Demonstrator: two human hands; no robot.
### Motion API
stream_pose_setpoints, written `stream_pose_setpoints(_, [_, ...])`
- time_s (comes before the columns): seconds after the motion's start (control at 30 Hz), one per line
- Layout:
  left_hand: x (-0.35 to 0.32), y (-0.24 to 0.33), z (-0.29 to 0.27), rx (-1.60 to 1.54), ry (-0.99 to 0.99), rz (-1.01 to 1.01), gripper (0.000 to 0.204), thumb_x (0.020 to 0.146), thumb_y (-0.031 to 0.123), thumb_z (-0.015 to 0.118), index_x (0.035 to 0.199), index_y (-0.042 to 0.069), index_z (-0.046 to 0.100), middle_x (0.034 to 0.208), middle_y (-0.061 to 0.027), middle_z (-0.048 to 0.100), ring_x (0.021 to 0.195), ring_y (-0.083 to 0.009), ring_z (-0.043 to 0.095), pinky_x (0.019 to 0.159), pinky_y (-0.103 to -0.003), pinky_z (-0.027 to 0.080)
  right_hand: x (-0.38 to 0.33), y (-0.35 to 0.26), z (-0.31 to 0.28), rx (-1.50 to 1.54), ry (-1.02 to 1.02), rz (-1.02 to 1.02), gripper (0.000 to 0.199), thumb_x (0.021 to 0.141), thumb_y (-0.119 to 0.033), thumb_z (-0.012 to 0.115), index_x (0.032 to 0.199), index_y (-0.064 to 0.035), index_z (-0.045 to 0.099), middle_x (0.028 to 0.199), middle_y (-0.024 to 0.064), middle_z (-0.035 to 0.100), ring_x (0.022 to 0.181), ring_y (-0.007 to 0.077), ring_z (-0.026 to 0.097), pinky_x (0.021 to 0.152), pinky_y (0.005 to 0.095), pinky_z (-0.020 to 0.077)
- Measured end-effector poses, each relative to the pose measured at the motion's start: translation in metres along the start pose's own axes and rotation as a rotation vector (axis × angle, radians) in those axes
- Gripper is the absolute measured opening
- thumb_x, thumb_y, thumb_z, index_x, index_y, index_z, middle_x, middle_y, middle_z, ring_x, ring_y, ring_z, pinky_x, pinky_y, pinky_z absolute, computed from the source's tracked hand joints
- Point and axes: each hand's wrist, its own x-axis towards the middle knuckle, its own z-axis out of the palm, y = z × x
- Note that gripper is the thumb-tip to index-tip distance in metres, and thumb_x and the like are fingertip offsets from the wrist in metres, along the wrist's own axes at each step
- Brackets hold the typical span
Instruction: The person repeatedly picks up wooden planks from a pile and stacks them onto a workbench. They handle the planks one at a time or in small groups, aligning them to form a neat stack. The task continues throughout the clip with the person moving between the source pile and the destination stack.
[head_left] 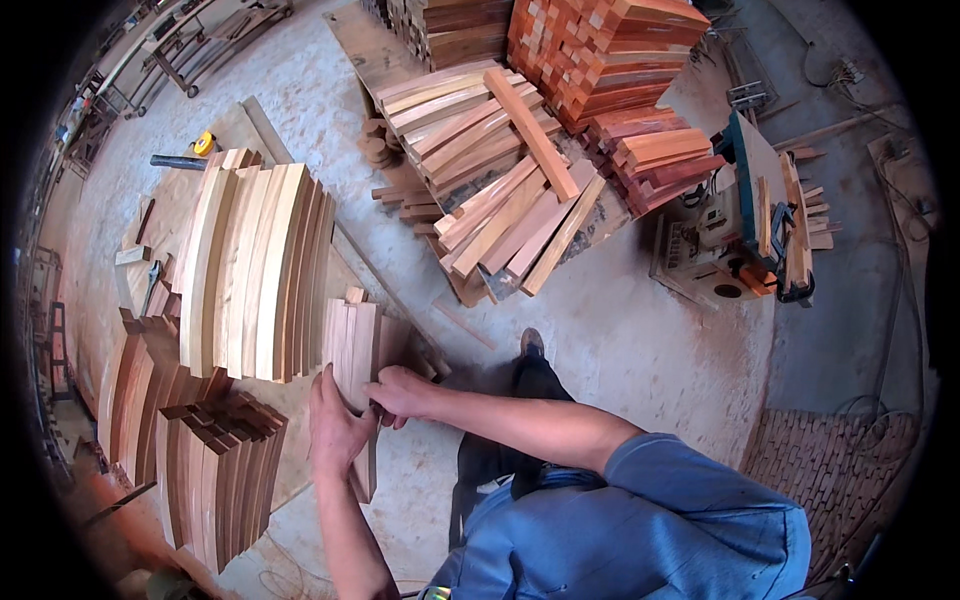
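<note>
A small stack of pale pinkish wooden slats (350, 345) stands at the near right corner of the worktable. My left hand (338, 425) lies against its near end, with thumb and fingers around a wooden slat (367, 478) whose end juts out below the hand. From the right, my right hand (400, 393) reaches over with curled fingers and grips the same slat close to my left hand. Part of the slat is hidden by both hands. Just left of the stack is a large pile of curved, light wooden slats (250, 270).
Darker stacked wood pieces (222, 470) stand at the near left. A yellow tape measure (204, 143) and a pair of pliers (154, 275) lie on the worktable (235, 128). Ahead, a pallet carries loose boards (530, 135) and reddish stacked blocks (590, 65). A green-edged machine (745, 200) stands right.
</note>
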Motion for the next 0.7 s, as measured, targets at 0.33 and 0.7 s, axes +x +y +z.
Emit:
stream_pose_setpoints(0.33, [0.011,-0.005,0.001,0.033,-0.008,-0.073,0.092,0.069,0.022,0.077,0.146,-0.002,0.034,0.14,-0.0285,0.046,0.126,-0.0448,0.049,0.106,-0.048,0.042,-0.001,0.011,-0.008,-0.051,-0.03,-0.147,0.037,0.092,-0.031,0.058,0.092,0.0066,0.056,0.075,0.0149,0.066,0.064,0.0236,0.068,0.05,0.0364,0.0557])
stream_pose_setpoints(0.7, [-0.017,0.04,0.006,0.331,0.373,-0.056,0.076,0.082,0.025,0.072,0.145,0.0,0.038,0.142,-0.0284,0.043,0.13,-0.0477,0.042,0.108,-0.05,0.038,-0.071,-0.04,-0.219,-0.163,0.285,-0.431,0.028,0.091,-0.021,0.063,0.107,0.0014,0.06,0.08,0.0114,0.068,0.075,0.0194,0.067,0.069,0.0339,0.0532])
